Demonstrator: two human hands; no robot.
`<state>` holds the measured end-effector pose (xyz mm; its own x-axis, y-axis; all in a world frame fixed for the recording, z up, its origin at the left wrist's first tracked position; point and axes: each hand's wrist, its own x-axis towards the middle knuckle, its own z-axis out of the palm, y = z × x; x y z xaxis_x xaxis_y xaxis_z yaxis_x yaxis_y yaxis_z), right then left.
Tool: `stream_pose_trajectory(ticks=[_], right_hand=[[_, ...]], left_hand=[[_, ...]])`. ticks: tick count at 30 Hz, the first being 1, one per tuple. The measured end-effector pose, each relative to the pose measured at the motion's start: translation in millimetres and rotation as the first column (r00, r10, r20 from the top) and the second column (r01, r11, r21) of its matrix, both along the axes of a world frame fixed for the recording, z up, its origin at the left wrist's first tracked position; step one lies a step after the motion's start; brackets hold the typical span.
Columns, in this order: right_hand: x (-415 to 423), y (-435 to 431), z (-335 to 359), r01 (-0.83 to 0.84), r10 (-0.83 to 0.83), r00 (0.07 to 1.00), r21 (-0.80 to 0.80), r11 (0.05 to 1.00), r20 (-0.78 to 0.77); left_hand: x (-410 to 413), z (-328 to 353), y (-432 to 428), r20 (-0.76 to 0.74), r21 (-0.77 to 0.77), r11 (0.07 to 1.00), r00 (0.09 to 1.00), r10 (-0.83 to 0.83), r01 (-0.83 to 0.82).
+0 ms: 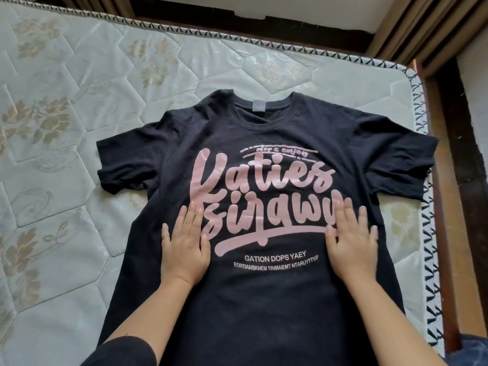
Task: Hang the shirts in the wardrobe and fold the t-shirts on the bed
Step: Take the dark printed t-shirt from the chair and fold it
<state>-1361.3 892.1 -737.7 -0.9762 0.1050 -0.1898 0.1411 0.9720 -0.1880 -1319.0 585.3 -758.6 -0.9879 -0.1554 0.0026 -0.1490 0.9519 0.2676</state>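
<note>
A black t-shirt (264,299) with large pink lettering lies flat and face up on the bed's mattress (79,114), collar pointing away from me. Both sleeves are spread out to the sides; the right sleeve reaches the mattress edge. My left hand (184,249) lies palm down on the shirt's chest left of the print, fingers straight. My right hand (351,244) presses flat on the right side of the print, fingers straight and slightly spread. Neither hand holds any cloth.
The quilted white mattress with a floral pattern stretches to the left and far side. A dark wooden bed frame (454,180) runs along the right edge. Brown curtains (422,27) hang at the upper right.
</note>
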Motion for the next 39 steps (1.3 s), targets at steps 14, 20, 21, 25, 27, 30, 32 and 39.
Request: stream_pose_trajectory(ticks=[14, 20, 21, 25, 27, 30, 32, 39], right_hand=[[83, -114, 5, -0.352, 0.358, 0.929, -0.067, 0.933, 0.091], [74, 8, -1, -0.056, 0.052, 0.992, 0.027, 0.998, 0.118], [77, 23, 3, -0.044, 0.038, 0.992, 0.05, 0.998, 0.124], [83, 33, 16, -0.011, -0.02, 0.97, 0.126, 0.992, 0.243], [83, 10, 18, -0.001, -0.025, 0.977, 0.123, 0.992, 0.213], [97, -41, 12, -0.246, 0.243, 0.965, 0.019, 0.969, 0.097], [116, -74, 5, -0.42, 0.419, 0.904, -0.01, 0.908, 0.091], [119, -33, 7, -0.306, 0.305, 0.944, -0.009, 0.952, 0.126]], left_hand=[[5, 16, 7, 0.125, -0.079, 0.996, 0.992, -0.031, 0.042], [13, 16, 13, 0.109, -0.068, 0.998, 0.994, -0.008, 0.015], [16, 16, 16, 0.12, -0.063, 0.998, 0.993, 0.012, -0.004], [38, 18, 41, 0.226, -0.064, 0.99, 0.964, 0.137, -0.126], [56, 20, 57, 0.185, -0.059, 0.997, 0.981, 0.063, -0.053], [84, 14, 81, 0.092, -0.08, 0.917, 0.919, -0.383, 0.39], [104, 9, 93, 0.056, -0.084, 0.865, 0.869, -0.492, 0.495], [135, 10, 51, 0.082, -0.078, 0.964, 0.965, -0.249, 0.255]])
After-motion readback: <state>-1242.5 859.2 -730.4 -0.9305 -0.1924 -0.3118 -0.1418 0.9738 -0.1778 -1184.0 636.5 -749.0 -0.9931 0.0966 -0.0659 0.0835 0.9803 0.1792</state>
